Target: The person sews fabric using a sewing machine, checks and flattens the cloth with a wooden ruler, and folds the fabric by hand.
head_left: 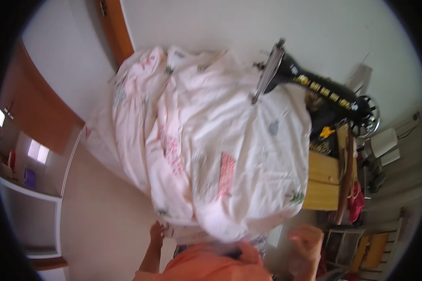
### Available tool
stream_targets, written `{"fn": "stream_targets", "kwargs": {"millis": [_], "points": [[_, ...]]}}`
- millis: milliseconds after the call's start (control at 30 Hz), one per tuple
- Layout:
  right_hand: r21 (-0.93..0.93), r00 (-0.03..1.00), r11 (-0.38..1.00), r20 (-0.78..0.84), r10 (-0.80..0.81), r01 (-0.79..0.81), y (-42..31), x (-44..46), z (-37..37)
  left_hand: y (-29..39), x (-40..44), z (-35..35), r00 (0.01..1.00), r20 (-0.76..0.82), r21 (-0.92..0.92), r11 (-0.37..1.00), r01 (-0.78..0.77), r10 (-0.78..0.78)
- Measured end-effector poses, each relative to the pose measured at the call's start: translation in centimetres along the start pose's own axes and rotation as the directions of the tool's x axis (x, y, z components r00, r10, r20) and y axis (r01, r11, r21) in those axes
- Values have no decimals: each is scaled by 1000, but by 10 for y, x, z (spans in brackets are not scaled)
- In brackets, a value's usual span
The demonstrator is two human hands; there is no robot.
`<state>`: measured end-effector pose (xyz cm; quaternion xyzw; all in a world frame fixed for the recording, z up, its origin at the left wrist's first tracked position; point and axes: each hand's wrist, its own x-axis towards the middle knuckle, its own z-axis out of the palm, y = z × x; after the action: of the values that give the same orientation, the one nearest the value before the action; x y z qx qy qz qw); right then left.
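Note:
A large white fabric [248, 154] with pink and green prints lies bunched over the sewing table. The black sewing machine [323, 89] with gold lettering stands at the upper right, its needle end over the cloth. My left hand [158, 232] is at the cloth's lower left edge, fingers closed on the fabric. To the right of my body, my right hand [307, 239] is raised near the cloth's lower right corner, apart from it, with curled fingers; whether it holds something small is hidden.
The wooden table [321, 180] shows at the right, beside the machine's handwheel [371, 116]. A red cloth [356, 203] hangs past it. A metal rack [361, 243] stands at the lower right. An orange-brown door [42, 103] is at the left.

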<state>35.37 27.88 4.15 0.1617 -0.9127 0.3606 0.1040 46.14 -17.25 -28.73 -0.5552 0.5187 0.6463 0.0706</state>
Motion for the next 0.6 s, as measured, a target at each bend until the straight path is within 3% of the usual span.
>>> {"fn": "stream_targets", "kwargs": {"millis": [67,100,200,300,367,400,433,467,500,533,600], "points": [[-66,931,995,-363,47,-76,4,17,-31,-6,14,19,968,181,-98,976,197,-177],[-53,895,993,-440,75,-109,25,20,-51,-21,34,23,954,257,-53,983,176,-157],[15,746,944,-608,271,-330,22,62,-88,-13,51,57,934,300,-57,974,219,-193],[209,725,955,-622,295,-209,28,83,-90,-1,57,90,934,303,-120,964,235,-190],[236,864,950,-412,289,-205,23,75,-81,6,60,105,936,301,-159,958,238,-182],[408,920,900,-275,280,-152,21,68,-66,9,60,111,936,304,-183,953,241,-178],[591,972,785,-12,237,-184,23,52,-59,12,61,114,936,309,-205,950,236,-166],[730,940,592,259,224,-342,19,38,-46,14,62,115,936,317,-227,946,231,-152],[658,838,562,531,125,-501,20,31,-34,16,62,114,935,325,-252,941,227,-139],[485,642,590,763,75,-645,11,37,-17,18,59,109,937,330,-286,933,217,-117],[125,348,688,917,195,-715,31,2,45,21,50,88,930,364,-356,914,194,-55]]}}
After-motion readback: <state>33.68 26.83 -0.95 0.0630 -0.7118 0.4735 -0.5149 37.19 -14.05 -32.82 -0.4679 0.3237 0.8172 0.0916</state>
